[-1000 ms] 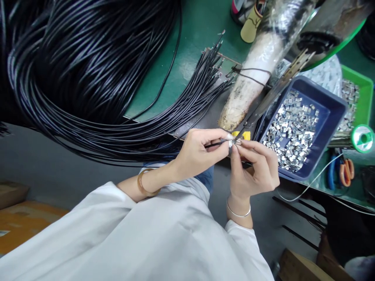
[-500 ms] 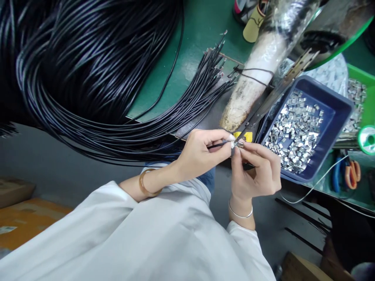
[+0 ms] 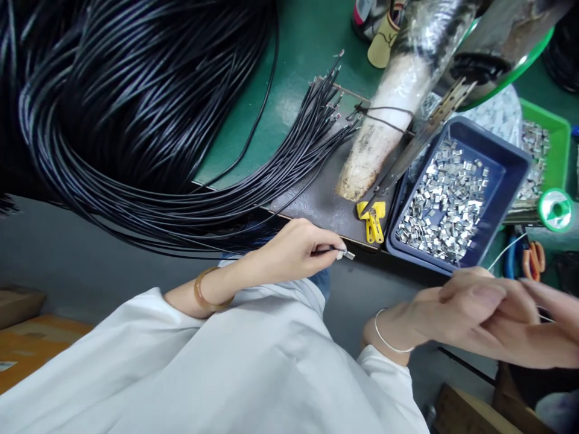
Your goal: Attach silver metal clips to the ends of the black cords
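Note:
My left hand pinches the end of a black cable, and a small silver metal connector sticks out past its fingertips. At the lower right, my right hand is apart from it, partly blurred, beyond the near edge of the blue tray. Its fingers are partly curled, and whether anything lies between them is hidden. A thin white wire shows behind it. Black cables run in a thick bundle across the green table. The blue tray holds several small silver metal pieces.
A yellow tool lies at the table's edge beside the blue tray. A plastic-wrapped post and a metal bar slant above. Farther right are a green tray, a green-rimmed spool and orange-handled pliers.
My right hand has left the connector and moved right and down. My left hand has shifted slightly left and down with the cable end. The yellow tool is now uncovered.

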### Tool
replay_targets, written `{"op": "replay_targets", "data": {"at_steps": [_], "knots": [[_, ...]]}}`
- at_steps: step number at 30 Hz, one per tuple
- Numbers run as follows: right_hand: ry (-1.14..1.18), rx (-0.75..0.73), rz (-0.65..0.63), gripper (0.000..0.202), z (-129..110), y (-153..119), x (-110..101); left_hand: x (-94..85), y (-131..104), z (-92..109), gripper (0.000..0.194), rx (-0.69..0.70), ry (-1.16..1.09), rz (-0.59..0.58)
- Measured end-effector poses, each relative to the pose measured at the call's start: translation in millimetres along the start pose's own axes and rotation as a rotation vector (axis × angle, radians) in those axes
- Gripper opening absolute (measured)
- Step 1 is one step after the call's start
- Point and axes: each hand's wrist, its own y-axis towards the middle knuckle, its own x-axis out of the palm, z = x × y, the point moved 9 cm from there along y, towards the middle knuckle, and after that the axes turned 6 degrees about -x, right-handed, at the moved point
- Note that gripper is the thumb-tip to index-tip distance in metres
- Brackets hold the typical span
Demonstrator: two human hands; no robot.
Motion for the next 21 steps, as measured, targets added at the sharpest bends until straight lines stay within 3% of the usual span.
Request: {"op": "replay_targets", "data": {"at_steps": [2, 3, 6, 8, 11, 14, 17, 21], "knots": [[-0.051, -0.084, 0.298, 0.027, -12.2, 5.0, -32.2, -7.6, -5.5, -0.6, 0.015, 0.035, 0.045, 0.02], [-0.077, -0.093, 0.375, 0.022, -13.0, 6.7, -40.4, -17.5, -7.8, -0.1, 0.015, 0.061, 0.066, 0.094], [-0.212, 0.032, 0.206, 0.008, 13.7, 20.4, -32.3, -57.4, -15.5, 6.7, 0.014, 0.131, 0.264, 0.465], [-0.35, 0.065, 0.121, 0.009, 35.7, 27.4, -30.0, -72.9, -12.6, 9.0, 0.019, 0.083, 0.502, 0.616], [-0.51, 0.092, -0.023, 0.009, 63.1, 38.6, -20.9, -78.8, 8.5, 0.3, 0.035, -0.076, 0.739, 0.582], [-0.585, 0.072, -0.196, 0.008, 69.9, 48.9, -1.7, -81.1, 20.2, -6.2, 0.031, -0.144, 0.832, 0.547], [-0.731, 0.034, -0.303, 0.005, 63.7, 55.7, 11.9, -78.4, 12.8, -9.8, 0.029, -0.12, 0.875, 0.509], [-0.9, 0.041, -0.354, 0.005, 64.8, 60.7, 16.6, -77.1, -16.5, -11.2, 0.031, -0.002, 0.807, 0.524]]}}
